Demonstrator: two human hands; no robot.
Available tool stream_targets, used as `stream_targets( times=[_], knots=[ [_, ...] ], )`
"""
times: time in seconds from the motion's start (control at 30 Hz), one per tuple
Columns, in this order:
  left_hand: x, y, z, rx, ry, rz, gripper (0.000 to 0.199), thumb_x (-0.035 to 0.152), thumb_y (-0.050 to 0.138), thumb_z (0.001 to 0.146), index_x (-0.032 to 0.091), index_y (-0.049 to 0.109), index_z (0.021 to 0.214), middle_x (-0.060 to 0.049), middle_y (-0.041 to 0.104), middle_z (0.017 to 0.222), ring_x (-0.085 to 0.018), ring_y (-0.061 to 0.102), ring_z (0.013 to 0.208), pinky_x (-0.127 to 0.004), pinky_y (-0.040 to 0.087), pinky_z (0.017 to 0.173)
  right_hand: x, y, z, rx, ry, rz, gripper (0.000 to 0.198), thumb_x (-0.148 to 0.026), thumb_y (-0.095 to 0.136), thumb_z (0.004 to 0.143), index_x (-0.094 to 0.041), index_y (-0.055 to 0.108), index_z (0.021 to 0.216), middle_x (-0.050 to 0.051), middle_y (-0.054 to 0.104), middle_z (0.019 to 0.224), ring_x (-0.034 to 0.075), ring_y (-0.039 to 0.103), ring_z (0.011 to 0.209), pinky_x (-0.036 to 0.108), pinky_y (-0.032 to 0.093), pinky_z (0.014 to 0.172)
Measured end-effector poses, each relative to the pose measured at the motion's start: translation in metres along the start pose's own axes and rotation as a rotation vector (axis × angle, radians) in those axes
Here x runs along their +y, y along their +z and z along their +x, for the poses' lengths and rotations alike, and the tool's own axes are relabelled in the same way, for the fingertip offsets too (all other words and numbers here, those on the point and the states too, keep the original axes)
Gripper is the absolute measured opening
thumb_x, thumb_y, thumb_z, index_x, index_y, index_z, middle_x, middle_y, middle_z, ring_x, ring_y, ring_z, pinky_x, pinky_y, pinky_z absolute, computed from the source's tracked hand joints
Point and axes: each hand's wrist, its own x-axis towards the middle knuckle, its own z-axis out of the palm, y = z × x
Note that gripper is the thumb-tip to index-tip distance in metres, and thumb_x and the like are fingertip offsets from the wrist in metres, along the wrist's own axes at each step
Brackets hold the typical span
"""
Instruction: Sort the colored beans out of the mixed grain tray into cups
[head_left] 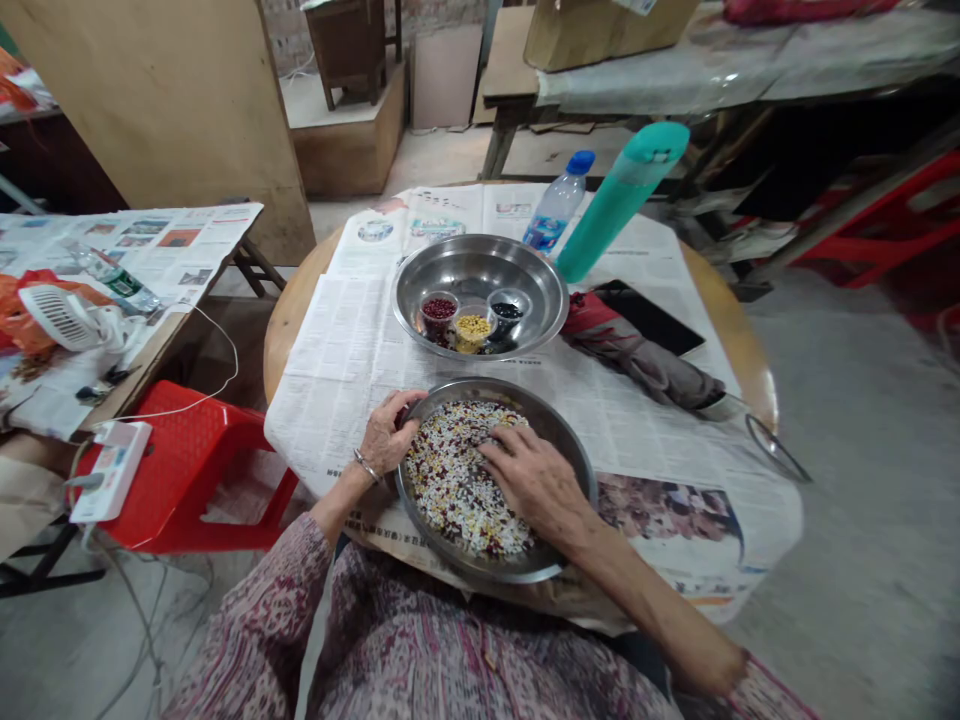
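Observation:
A wide metal basin (pixel 579 470) sits close to my body, holding a spread mix of white, yellow, dark red and black grains and beans (pixel 450 480). My left hand (pixel 388 432) grips its left rim, thumb inside the edge. My right hand (pixel 536 480) is down in the basin with bent fingers touching the mix; whatever is under the fingertips is hidden. Just behind stands a second metal basin (pixel 480 262). In it are three small clear cups: one of red beans (pixel 439 308), one of yellow beans (pixel 473 328) and one of black beans (pixel 508 312).
Newspaper (pixel 330 350) covers the round table. Behind the basins are a water bottle (pixel 559 205) and a tall teal bottle (pixel 622 205). A folded umbrella (pixel 645 360) and a black flat object (pixel 652 318) lie right. A red stool (pixel 187 470) with a power strip (pixel 112 470) stands left.

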Motion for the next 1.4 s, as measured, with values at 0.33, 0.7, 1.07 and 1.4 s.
stream_targets(
  times=[0.33,0.7,1.07,1.4],
  knots=[
    [-0.008,0.004,-0.001,0.019,-0.048,-0.065,0.048,0.008,0.054,0.075,0.017,0.057,0.122,-0.002,0.063,0.098,-0.012,0.052,0.073,-0.025,0.045,0.072,-0.033,0.007,-0.028,-0.103,0.047,0.323,0.024,-0.019,0.048,0.095,-0.022,0.058,0.116,0.006,0.062,0.100,0.016,0.063,0.082,0.027,0.051,0.070],
    [-0.008,0.003,0.000,0.010,-0.070,-0.032,0.047,0.008,0.054,0.072,0.017,0.061,0.117,-0.004,0.066,0.104,-0.017,0.059,0.089,-0.029,0.048,0.084,-0.004,-0.004,0.028,0.030,0.142,0.061,0.022,-0.016,0.049,0.093,-0.019,0.066,0.108,0.010,0.066,0.107,0.024,0.054,0.102,0.034,0.048,0.084],
    [-0.006,0.003,0.001,0.026,-0.074,-0.030,0.045,0.006,0.053,0.073,0.017,0.062,0.116,-0.004,0.067,0.106,-0.017,0.061,0.093,-0.029,0.049,0.087,-0.059,-0.001,0.014,-0.042,-0.173,0.349,0.034,-0.023,0.059,0.089,-0.018,0.057,0.122,0.012,0.058,0.120,0.024,0.051,0.112,0.041,0.049,0.094],
    [-0.008,0.002,0.001,0.016,-0.069,-0.053,0.044,0.008,0.053,0.072,0.016,0.063,0.115,-0.004,0.067,0.106,-0.017,0.061,0.093,-0.029,0.049,0.086,0.008,0.002,0.017,0.060,0.077,0.055,0.025,-0.019,0.050,0.091,-0.016,0.066,0.111,0.015,0.059,0.128,0.031,0.048,0.121,0.047,0.046,0.096]
  ],
)
